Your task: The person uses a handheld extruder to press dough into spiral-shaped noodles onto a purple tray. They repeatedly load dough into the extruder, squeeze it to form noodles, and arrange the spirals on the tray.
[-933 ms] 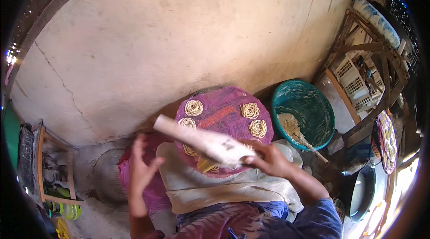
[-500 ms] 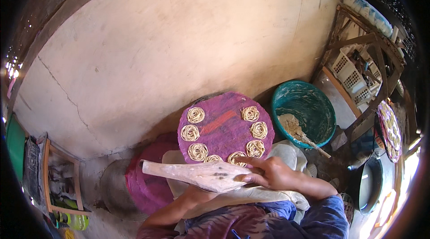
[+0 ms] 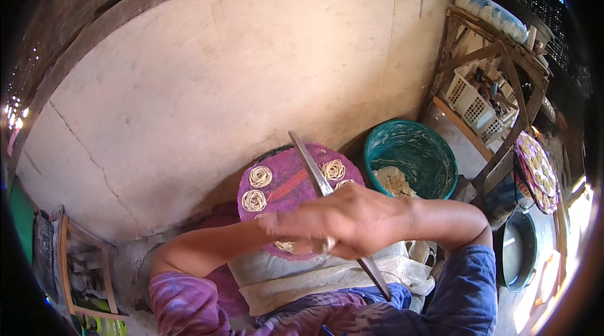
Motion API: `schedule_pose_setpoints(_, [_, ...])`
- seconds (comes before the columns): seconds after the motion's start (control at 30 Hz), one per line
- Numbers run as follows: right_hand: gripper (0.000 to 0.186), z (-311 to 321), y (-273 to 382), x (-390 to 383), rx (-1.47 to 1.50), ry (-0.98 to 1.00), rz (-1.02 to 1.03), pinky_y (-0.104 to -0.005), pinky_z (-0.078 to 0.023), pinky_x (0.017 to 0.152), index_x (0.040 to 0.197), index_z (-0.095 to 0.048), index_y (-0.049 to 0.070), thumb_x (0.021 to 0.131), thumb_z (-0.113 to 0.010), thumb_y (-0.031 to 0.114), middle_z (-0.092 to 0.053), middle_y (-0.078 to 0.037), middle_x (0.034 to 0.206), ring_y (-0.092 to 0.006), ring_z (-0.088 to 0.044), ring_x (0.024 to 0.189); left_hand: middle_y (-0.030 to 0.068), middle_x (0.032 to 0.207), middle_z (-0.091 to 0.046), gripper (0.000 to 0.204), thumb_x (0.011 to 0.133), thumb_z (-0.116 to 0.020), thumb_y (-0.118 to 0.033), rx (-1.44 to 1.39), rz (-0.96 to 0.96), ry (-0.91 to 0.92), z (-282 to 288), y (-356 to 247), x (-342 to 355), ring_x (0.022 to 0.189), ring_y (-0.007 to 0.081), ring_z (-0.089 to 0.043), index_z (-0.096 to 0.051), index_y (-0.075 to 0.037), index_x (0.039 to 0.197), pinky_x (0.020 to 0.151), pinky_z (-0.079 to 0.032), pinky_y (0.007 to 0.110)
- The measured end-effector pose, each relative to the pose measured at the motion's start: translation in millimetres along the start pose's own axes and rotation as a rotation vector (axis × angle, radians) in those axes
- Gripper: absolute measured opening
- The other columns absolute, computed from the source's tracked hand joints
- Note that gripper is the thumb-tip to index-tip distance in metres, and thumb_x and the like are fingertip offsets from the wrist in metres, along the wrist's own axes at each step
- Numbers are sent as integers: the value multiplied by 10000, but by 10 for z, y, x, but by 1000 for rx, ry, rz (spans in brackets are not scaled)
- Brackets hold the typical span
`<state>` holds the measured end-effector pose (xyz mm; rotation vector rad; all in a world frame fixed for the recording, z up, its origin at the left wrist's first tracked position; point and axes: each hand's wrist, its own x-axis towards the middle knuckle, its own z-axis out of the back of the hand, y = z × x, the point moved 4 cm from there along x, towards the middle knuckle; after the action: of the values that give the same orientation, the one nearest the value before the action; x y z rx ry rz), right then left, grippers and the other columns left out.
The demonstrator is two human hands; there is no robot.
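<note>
A long wooden two-handled tool (image 3: 308, 163) stands at a slant between my hands, its narrow ends pointing away from me and toward my lap. My right hand (image 3: 365, 219) is curled over its middle, which it hides. Smeared by motion, my left hand (image 3: 290, 224) meets the right one, and its grip does not show. Beneath them lies a round purple board (image 3: 283, 160) with a red streak. Coiled nests of pale noodle strands (image 3: 260, 177) sit around its edge; my hands cover some of them. A pale cloth (image 3: 264, 282) spreads over my lap.
To the right stands a teal basin (image 3: 409, 141) with a lump of dough (image 3: 395, 182). Beyond it, a wooden rack (image 3: 497, 53) holds a white plastic basket (image 3: 469, 100). A dark tub (image 3: 519, 251) is farther right. A plain wall (image 3: 251, 78) rises ahead; a wooden frame (image 3: 66, 254) stands left.
The wooden tool has swung from lying crosswise to pointing away from me. My right hand moved up and left over it, and my left forearm rose. The whole view shifted a little.
</note>
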<state>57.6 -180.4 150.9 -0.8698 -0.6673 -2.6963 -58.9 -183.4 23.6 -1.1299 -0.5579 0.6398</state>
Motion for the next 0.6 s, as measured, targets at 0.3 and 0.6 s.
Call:
schedule_pose_setpoints(0.3, [214,835,-617,-501,183,-741,-638,-240,-383,440,1206,-454,92,1009,-526,133,-455,24,670,-69,-445,490,110,1034,-704,258,852,-681,-265,981,363,-150,491,-169,-206,956,268,-678,-680,-89,1040,845,-527,420])
schedule_pose_setpoints(0.6, [214,781,-1451,-1867,592,-2019,-144,-262,-432,510,959,-463,163,1013,-546,353,-438,21,660,-91,-458,547,173,1393,-531,552,962,-609,-303,-717,-424,-899,425,462,214,1207,278,-571,-421,-82,1431,1024,-460,482])
